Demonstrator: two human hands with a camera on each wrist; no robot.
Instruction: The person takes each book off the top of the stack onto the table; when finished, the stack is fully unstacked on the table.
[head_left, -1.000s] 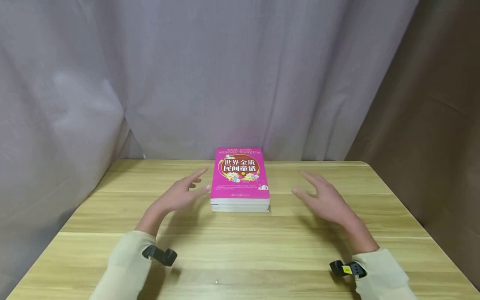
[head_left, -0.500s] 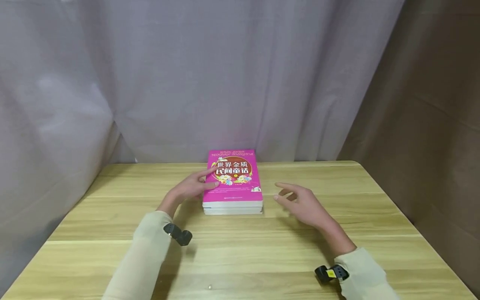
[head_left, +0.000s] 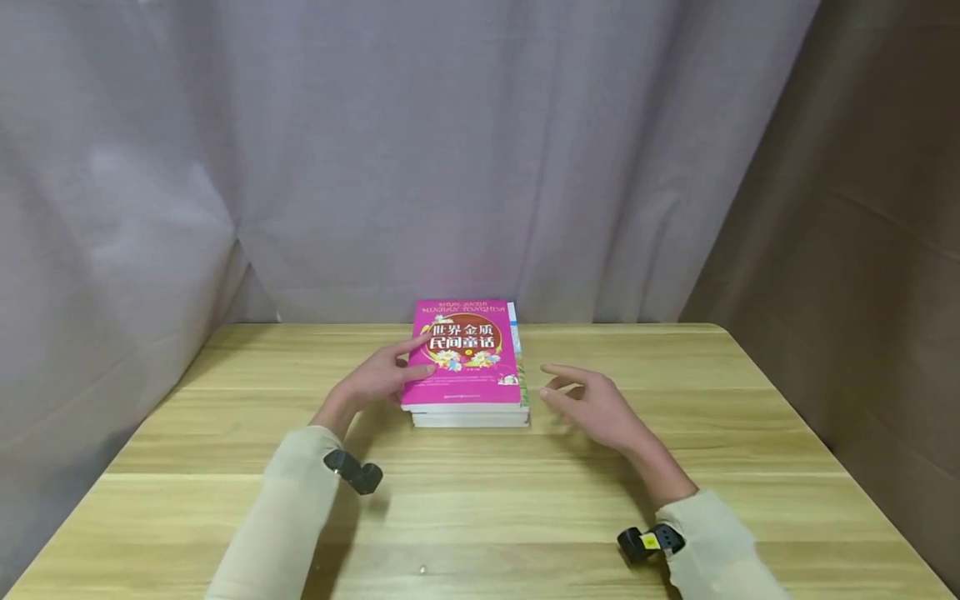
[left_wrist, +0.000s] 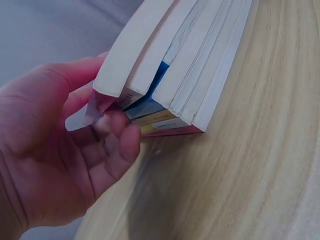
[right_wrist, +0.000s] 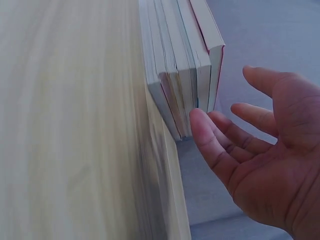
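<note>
A pink paperback book (head_left: 465, 390) with white Chinese lettering lies on top of a stack of books (head_left: 472, 420) at the table's far edge. My left hand (head_left: 375, 377) holds its left side, thumb on the cover. In the left wrist view, the fingers (left_wrist: 125, 142) curl by the book spines beneath. The top book sits a little left of the others, and a strip of a blue-green cover (head_left: 517, 350) shows along its right. My right hand (head_left: 596, 407) hovers just right of the stack with fingers loosely bent, holding nothing. The right wrist view shows it apart from the books (right_wrist: 172, 55).
The stack stands on a light wooden table (head_left: 465, 508). Grey curtain (head_left: 390, 150) hangs right behind the far edge, and brown cloth (head_left: 847, 250) hangs at the right. A tiny shiny speck (head_left: 423, 569) lies near the front.
My left hand has reached the stack, taken hold of the pink book and shifted it slightly left, baring the cover below. My right hand has come closer to the stack from the right.
</note>
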